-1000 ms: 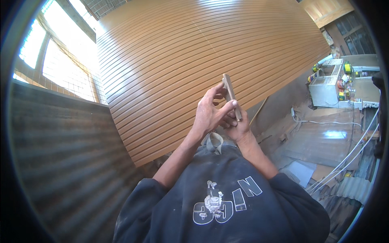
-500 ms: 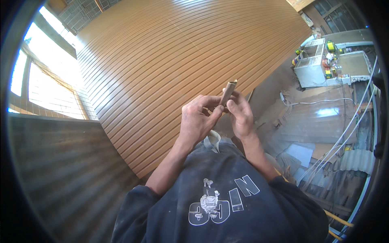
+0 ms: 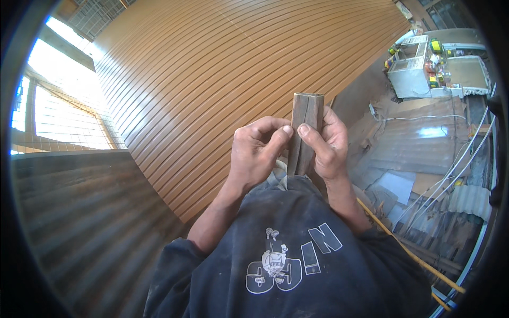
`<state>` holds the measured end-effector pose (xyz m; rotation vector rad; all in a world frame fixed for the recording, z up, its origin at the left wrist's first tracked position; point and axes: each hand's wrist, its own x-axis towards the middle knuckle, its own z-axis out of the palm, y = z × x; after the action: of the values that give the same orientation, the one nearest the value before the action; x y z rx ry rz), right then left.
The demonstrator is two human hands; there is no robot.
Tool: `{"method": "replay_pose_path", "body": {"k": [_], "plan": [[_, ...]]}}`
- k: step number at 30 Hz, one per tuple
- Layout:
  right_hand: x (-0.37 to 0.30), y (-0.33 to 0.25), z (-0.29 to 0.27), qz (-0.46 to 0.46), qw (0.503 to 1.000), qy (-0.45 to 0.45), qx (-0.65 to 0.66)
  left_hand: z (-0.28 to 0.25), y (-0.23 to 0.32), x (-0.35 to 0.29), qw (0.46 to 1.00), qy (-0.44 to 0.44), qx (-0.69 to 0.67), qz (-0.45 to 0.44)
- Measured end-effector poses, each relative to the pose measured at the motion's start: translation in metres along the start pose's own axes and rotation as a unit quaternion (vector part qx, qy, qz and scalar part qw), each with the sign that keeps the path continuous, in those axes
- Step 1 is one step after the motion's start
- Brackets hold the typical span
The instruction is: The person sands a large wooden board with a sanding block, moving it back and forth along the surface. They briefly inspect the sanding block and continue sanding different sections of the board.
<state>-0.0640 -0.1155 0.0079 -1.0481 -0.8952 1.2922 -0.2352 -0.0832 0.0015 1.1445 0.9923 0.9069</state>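
Note:
Just in front of my chest, both hands hold a short, flat, worn brown strip (image 3: 307, 109) with a dark line down its length, like a seam or fold. It stands nearly upright, its top end above my thumbs and its lower end close to my shirt. My left hand (image 3: 253, 156) grips its left edge between thumb and curled fingers. Across from it, my right hand (image 3: 330, 146) presses a thumb on the front face, with the fingers behind the right edge. The material of the strip cannot be made out.
Brown ribbed panelling (image 3: 212, 79) spreads across the far side. A dark corrugated sheet (image 3: 90, 201) stands at the left by bright window openings. To the right are a white cabinet (image 3: 408, 79) with green-yellow items, a brown sheet (image 3: 413, 143), loose cables and a yellow cord (image 3: 413, 246).
The strip has turned from narrow and tilted to nearly upright, its broad face now showing. My right hand has moved slightly right, and both thumbs now lie on its front.

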Motion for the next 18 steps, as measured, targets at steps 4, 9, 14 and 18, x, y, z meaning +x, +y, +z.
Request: {"method": "replay_pose_path", "body": {"k": [4,9,14,18], "plan": [[-0.003,-0.010,0.008,-0.028,0.999,0.018,-0.023,-0.001,0.004,-0.003,0.999,0.003,0.015,0.030],[-0.010,-0.016,0.013,-0.066,0.994,0.047,-0.067,-0.007,0.007,-0.008,0.996,-0.031,-0.082,0.027],[-0.014,-0.018,0.012,-0.086,0.990,0.022,-0.113,-0.011,0.009,-0.013,0.994,-0.018,0.043,0.096],[-0.018,-0.016,0.016,-0.113,0.979,0.007,-0.168,-0.011,0.015,-0.017,0.988,0.017,0.114,0.104]]}}
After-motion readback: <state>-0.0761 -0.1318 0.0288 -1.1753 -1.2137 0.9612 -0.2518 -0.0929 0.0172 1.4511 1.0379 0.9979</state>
